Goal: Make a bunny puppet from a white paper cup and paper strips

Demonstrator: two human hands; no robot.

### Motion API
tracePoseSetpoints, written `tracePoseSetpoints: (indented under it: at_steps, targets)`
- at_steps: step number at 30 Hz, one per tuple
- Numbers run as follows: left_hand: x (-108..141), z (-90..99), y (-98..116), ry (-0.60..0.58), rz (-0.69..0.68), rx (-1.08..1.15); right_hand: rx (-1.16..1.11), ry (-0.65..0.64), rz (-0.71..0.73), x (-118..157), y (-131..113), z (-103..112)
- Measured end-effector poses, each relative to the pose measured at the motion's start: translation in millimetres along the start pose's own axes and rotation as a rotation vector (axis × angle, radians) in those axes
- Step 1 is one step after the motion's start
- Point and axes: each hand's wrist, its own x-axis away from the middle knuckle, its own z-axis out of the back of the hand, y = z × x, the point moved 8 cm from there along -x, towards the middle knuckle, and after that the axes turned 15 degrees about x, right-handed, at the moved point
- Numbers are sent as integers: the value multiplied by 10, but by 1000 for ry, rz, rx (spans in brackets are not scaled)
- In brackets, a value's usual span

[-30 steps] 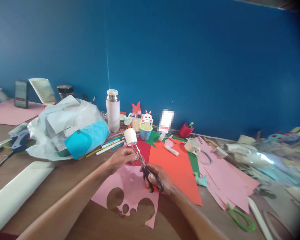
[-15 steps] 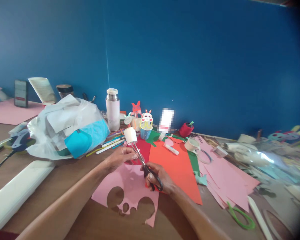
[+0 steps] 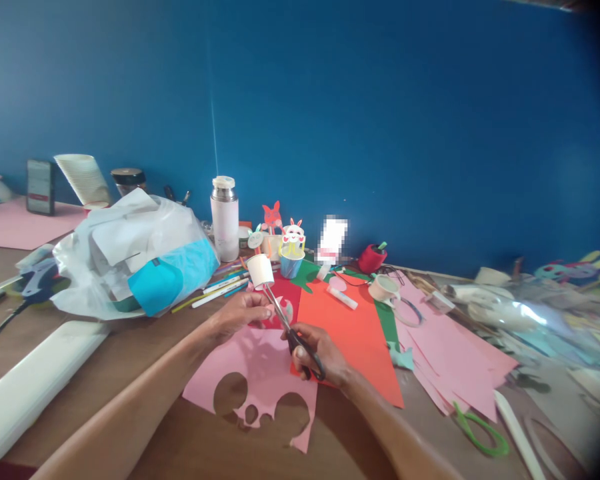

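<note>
My right hand [image 3: 320, 353] is wrapped round the black handles of the scissors [image 3: 300, 347], whose blades point up and to the left. Close to the blade tips, my left hand [image 3: 245, 315] has its fingers pinched together; what they hold is too small to make out. Just beyond the tips is a white paper cup [image 3: 261, 271]. Below both hands lies a pink sheet [image 3: 265, 353] with round holes cut in it. A small pale cutout [image 3: 286, 309] shows beside the blades, over red paper.
A stuffed plastic bag [image 3: 145, 253] and a white flask [image 3: 225, 223] stand at the left and back. Orange paper [image 3: 350, 340], pink sheets [image 3: 450, 353] and a green loop [image 3: 483, 433] lie at the right. Decorated cups [image 3: 292, 257] stand behind the hands.
The pale cutout near the blades shows more plainly now. My hands and the scissors have barely moved.
</note>
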Motion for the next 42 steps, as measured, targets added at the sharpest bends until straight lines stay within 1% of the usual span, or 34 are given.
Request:
tracePoseSetpoints:
  at_steps: [5,9,14,18,27,33,42]
  targets:
    - [10,3,-15,-14,31,-25,16,-70,-7,15,-29,-31]
    - [22,-2,-22,-40,76,-24,36,-102,-5,26,-53,-48]
    - [15,31,-65,-39,101,-24,54,-95,-16,32,-47,-44]
    - [4,42,-104,-43,110,-25,48,-101,1,33,-47,-45]
    - [16,33,-67,-9,129,-19,78,-134,15,40,-44,-47]
    - [-5,52,-87,7,128,-31,79,-134,20,38,-20,-46]
    - [16,39,-82,-6,139,-54,50,-94,-41,31,1,-29]
